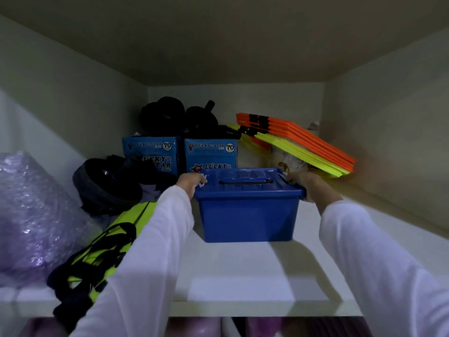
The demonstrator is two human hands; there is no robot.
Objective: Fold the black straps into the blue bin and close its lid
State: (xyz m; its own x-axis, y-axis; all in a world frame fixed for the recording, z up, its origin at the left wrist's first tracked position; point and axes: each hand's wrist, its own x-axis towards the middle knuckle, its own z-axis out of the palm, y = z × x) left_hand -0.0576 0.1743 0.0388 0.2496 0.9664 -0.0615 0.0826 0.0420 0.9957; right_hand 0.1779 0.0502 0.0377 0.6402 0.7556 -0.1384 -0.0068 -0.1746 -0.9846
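The blue bin [247, 217] stands on a white shelf [243, 283] inside a cupboard, with its blue lid [245, 183] lying flat on top. My left hand [190, 183] grips the bin's left rim at the lid edge. Over on the other side, my right hand [312, 186] holds the right rim. Both arms wear white sleeves. No black straps hang out of the bin; its inside is hidden by the lid.
Left of the bin lie a yellow-green bag with black straps [102, 249], black wheel rollers [107, 183] and a purple bubble-wrapped bundle [29, 215]. Two blue Lucky Star boxes [179, 154] stand behind. Orange and yellow flat bars [298, 144] lean at the back right.
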